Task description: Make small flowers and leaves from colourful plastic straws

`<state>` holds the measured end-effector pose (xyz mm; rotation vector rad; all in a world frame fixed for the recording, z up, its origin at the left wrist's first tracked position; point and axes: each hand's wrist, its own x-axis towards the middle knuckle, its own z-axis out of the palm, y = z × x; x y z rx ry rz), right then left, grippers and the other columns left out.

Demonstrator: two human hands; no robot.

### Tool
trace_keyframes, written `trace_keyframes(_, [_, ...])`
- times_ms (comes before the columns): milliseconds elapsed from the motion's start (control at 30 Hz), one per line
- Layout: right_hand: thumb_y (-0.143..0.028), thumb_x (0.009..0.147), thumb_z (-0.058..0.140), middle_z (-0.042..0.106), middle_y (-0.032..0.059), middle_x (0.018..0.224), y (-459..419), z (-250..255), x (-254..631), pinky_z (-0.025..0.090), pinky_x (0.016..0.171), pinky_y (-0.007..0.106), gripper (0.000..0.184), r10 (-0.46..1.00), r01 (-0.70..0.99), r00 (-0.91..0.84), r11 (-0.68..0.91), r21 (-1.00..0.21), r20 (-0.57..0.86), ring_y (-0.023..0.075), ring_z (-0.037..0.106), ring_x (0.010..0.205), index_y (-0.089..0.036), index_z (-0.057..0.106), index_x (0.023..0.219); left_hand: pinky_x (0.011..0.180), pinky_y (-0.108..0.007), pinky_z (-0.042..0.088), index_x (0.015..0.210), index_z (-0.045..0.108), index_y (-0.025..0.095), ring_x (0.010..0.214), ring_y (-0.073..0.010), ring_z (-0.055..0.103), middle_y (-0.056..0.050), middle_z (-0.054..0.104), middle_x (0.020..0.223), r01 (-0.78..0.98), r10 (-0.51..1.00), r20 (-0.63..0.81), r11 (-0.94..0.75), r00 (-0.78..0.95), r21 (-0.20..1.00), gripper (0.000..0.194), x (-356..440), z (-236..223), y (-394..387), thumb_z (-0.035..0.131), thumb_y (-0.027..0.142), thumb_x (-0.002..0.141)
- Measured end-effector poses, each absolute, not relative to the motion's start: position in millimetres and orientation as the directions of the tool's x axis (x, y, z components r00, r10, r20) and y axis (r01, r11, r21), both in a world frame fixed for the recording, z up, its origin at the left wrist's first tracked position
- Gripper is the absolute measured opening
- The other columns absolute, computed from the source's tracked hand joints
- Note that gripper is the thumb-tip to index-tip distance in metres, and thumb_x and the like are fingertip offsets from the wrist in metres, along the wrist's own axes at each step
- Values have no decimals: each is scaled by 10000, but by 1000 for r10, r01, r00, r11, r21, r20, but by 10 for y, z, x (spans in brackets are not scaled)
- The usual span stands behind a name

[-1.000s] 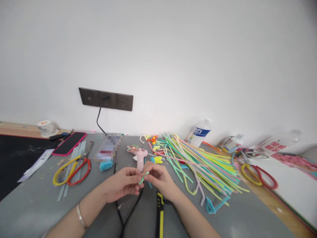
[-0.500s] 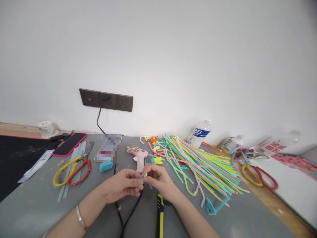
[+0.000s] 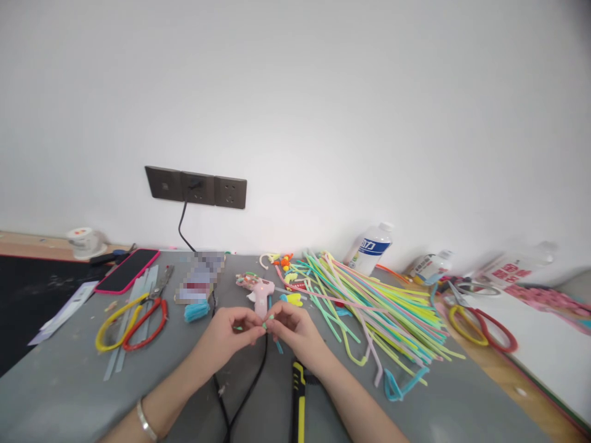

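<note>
Fingertips of my left hand (image 3: 233,338) pinch a small piece of green pipe cleaner (image 3: 266,323). My right hand (image 3: 293,329) grips the same piece from the other side, so most of it is hidden by the fingers. Just beyond my hands lies a pink glue gun (image 3: 262,296) with a lit orange spot. A yellow bundle of pipe cleaner (image 3: 292,299) sits right of it, and a blue bundle (image 3: 196,311) to the left. The black and yellow tool handle (image 3: 298,394) lies below my right hand.
Many pastel pipe cleaners (image 3: 383,307) spread over the right of the grey table. Red and yellow handled pliers (image 3: 146,317) and a phone (image 3: 129,271) lie left. Scissors (image 3: 482,326) and a white bottle (image 3: 370,248) are on the right. A cord (image 3: 183,227) runs to the wall socket.
My left hand has turned and shifted slightly, its thumb and finger now meeting my right hand's fingertips. Less of the green piece shows. The view has moved a little.
</note>
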<state>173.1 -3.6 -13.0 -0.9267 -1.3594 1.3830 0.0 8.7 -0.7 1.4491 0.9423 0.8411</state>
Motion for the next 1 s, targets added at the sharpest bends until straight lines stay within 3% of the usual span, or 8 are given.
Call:
trace_keyframes(200, [-525, 745, 720, 605, -34, 600, -27, -145, 1739, 398, 465, 207, 377, 958, -165, -286, -21, -986, 27, 72, 508, 440, -171, 591, 745, 569, -220, 410, 685, 738, 171, 602, -160, 575, -18, 678, 645, 227, 910, 127, -230, 395, 946, 95, -26, 5, 83, 670, 185, 751])
trace_keyframes(333, [-496, 752, 734, 635, -32, 610, -36, -156, 1763, 323, 406, 162, 381, 934, -208, -353, -128, -970, -48, 58, 544, 413, -166, 544, 756, 594, -226, 420, 738, 765, 209, 631, -167, 602, -31, 688, 692, 282, 848, 257, -416, 463, 864, 146, -75, 13, 93, 638, 178, 803])
trace_keyframes(533, [-404, 715, 801, 632, -61, 607, -64, -137, 1825, 331, 378, 139, 380, 825, -306, -533, -395, -866, -189, 47, 535, 380, -183, 508, 816, 663, -264, 460, 806, 788, 260, 680, -194, 619, -67, 715, 752, 225, 777, 395, -551, 490, 804, 145, -116, -40, 65, 648, 240, 839])
trace_keyframes(700, [-314, 663, 853, 649, -39, 586, -59, -148, 1885, 338, 372, 127, 371, 777, -280, -577, -477, -833, -251, 28, 502, 374, -153, 552, 809, 705, -275, 479, 831, 785, 252, 718, -200, 640, -83, 726, 784, 195, 702, 407, -608, 584, 769, 162, -118, -47, 40, 628, 248, 871])
trace_keyframes(833, [-302, 663, 854, 658, -31, 585, -48, -149, 1909, 343, 369, 121, 361, 760, -260, -597, -487, -834, -258, 24, 499, 363, -146, 558, 799, 654, -257, 488, 748, 736, 219, 689, -189, 656, -62, 713, 735, 230, 734, 363, -570, 574, 789, 111, -98, -40, 49, 673, 252, 834])
trace_keyframes(900, [-296, 670, 850, 661, -27, 593, -47, -143, 1913, 368, 370, 117, 347, 748, -254, -616, -486, -836, -248, 27, 516, 372, -141, 563, 789, 633, -252, 506, 734, 666, 207, 656, -180, 660, -34, 699, 709, 224, 794, 281, -457, 539, 861, 93, -79, -48, 49, 728, 259, 779])
trace_keyframes(1000, [-276, 669, 851, 662, -18, 593, -50, -142, 1922, 395, 367, 111, 334, 720, -218, -647, -491, -843, -252, 27, 529, 374, -131, 559, 742, 649, -259, 540, 769, 549, 209, 626, -159, 655, 5, 685, 707, 147, 818, 153, -276, 554, 950, 228, -53, -56, 36, 770, 243, 726])
